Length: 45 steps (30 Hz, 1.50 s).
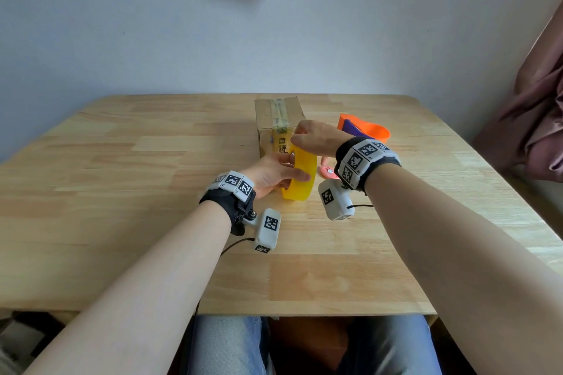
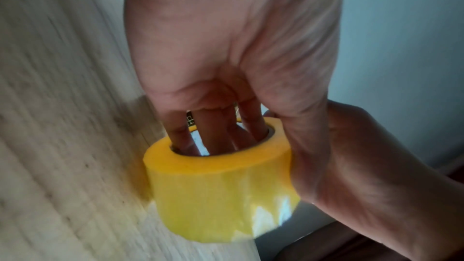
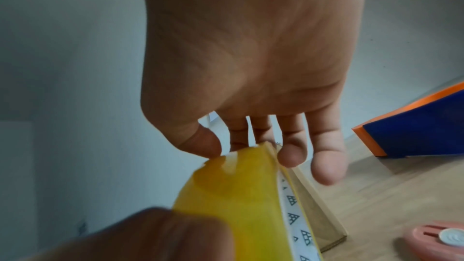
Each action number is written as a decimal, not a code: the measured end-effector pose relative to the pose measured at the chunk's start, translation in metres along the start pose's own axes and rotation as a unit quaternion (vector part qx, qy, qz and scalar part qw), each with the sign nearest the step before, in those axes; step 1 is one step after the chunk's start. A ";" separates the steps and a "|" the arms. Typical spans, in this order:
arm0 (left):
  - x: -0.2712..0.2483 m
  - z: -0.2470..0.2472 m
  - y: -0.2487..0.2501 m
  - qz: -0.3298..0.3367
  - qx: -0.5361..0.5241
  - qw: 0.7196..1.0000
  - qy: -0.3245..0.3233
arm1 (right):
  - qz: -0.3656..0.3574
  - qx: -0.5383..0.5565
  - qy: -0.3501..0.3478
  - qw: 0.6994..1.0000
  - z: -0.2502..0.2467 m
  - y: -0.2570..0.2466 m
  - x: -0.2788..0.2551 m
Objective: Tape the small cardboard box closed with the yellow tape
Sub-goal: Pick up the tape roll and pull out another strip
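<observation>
A small cardboard box (image 1: 278,119) stands mid-table with old clear tape along its top. Just in front of it, the yellow tape roll (image 1: 300,175) stands on edge on the table. My left hand (image 1: 274,175) grips the roll (image 2: 220,192) with its fingers (image 2: 213,136) through the core and the thumb on the outer face. My right hand (image 1: 307,135) is at the top of the roll, near the box's front edge. Its thumb and fingers (image 3: 291,154) pinch the loose yellow tape end (image 3: 241,166) beside the box corner (image 3: 321,217).
An orange and blue dustpan-like scoop (image 1: 364,129) lies right of the box. A small pink cutter (image 1: 328,173) lies on the wooden table (image 1: 122,192) under my right wrist. A wall is close behind. Dark red cloth (image 1: 536,119) hangs at the right.
</observation>
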<state>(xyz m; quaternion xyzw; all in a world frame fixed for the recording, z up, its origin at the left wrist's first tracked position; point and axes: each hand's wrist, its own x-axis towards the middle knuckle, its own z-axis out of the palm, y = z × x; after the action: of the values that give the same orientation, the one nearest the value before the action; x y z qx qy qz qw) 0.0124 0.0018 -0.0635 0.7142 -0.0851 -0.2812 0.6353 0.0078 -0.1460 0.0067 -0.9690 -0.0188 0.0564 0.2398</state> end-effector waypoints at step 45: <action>0.004 0.016 0.018 -0.024 0.068 0.997 0.037 | 0.041 -0.077 0.080 0.993 0.008 0.009 0.018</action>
<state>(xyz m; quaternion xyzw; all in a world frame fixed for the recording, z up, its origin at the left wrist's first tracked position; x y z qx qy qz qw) 0.0121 -0.0173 -0.0478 0.7676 -0.0638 -0.2632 0.5809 0.0246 -0.1493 -0.0069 -0.9859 0.0363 -0.0135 0.1626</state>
